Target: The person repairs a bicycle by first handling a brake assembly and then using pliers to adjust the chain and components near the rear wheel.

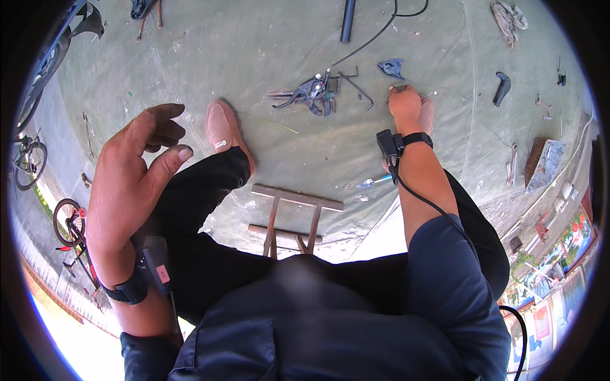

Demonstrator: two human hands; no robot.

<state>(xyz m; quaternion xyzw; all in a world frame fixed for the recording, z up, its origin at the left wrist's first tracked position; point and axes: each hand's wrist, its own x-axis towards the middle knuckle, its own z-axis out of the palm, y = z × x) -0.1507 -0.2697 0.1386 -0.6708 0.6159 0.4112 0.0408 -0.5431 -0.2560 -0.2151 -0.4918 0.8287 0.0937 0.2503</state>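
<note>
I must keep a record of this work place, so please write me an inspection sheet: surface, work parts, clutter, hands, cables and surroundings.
Surface: green-grey floor, with pale line marks.
Work parts: black assembly lies ahead of the feet; dark triangular part lies apart, to its right.
Clutter: dark curved piece, spanner and crumpled cloth item lie to the right.
Hands: left hand is raised, fingers curled, thumb apart; right hand is close to the triangular part, its grip unclear.
Cables: black cable leads toward the assembly; another runs along the right forearm.
Surroundings: wooden frame between the legs, red-and-black bicycle at left.
</note>
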